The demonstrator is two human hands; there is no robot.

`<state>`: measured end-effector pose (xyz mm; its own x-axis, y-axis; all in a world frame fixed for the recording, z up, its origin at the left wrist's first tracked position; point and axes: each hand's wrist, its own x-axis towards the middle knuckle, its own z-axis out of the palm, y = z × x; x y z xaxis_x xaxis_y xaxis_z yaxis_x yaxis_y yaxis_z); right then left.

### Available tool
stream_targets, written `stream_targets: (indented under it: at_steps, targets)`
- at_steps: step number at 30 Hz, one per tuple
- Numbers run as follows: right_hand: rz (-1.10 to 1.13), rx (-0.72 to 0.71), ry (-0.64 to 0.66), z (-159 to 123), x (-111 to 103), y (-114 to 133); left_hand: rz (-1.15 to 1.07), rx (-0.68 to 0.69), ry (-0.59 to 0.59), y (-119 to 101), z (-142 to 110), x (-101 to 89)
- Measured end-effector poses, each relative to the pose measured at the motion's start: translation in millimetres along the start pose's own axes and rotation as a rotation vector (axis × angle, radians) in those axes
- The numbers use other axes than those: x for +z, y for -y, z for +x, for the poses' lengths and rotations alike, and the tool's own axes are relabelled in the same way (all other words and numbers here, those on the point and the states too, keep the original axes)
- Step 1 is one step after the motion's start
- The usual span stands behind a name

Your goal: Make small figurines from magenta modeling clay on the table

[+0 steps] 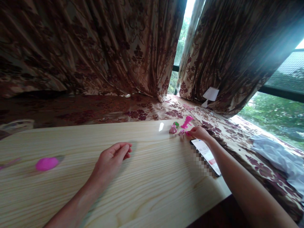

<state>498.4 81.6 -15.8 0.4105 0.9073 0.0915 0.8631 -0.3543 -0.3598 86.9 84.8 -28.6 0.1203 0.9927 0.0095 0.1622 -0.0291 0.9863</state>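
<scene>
Head view: toward the far right of the surface point(147, 183), the right hand point(199, 132) has its fingers at a small pink piece point(187, 133); whether they clamp it, I cannot tell. The left hand's point(113, 157) fingers curl together, right of a magenta blob point(47, 164).

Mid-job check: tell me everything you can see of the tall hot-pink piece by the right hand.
The tall hot-pink piece looks like moulded plastic, bright pink throughout. It stands on end, leaning to the right in the view, with a broader, knobbly top above a slimmer middle; finer detail is too small to make out. It is near the far right corner of the wood-grained table, just beyond the right hand, which is not gripping it. A green piece lies to its left, seemingly apart.
</scene>
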Motion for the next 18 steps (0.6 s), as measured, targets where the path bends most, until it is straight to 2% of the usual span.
stream_targets:
  at_steps: [2, 4, 7, 10, 11, 13, 15, 18]
  targets:
    - [0.048, -0.011, -0.016, -6.5, -9.5, 5.1, -0.001, 0.011, -0.006, -1.4, -0.5, 0.1]
    - [0.118, -0.046, -0.045, -20.6, -20.6, 20.3, 0.014, 0.033, -0.022, -5.5, -3.9, 0.3]
    - [0.302, -0.200, -0.023, -56.1, -26.4, 68.0, 0.036, 0.091, -0.008, -16.9, -15.2, 1.8]
    - [0.647, -0.525, 0.125, -98.2, -12.4, 131.7, -0.010, 0.141, 0.091, -28.5, -27.4, 5.4]
    - [0.708, -0.582, 0.195, -110.1, -4.8, 151.1, -0.029, 0.143, 0.128, -30.9, -30.0, 6.6]
    - [0.728, -0.653, 0.213, -126.7, 11.4, 181.6, -0.058, 0.149, 0.189, -33.0, -32.0, 7.8]
    - [0.701, -0.692, 0.196, -132.5, 26.0, 198.4, -0.068, 0.166, 0.205, -32.4, -30.9, 6.9]
    - [0.726, -0.692, 0.177, -129.1, 40.0, 203.2, -0.055, 0.178, 0.177, -29.7, -27.4, 3.8]
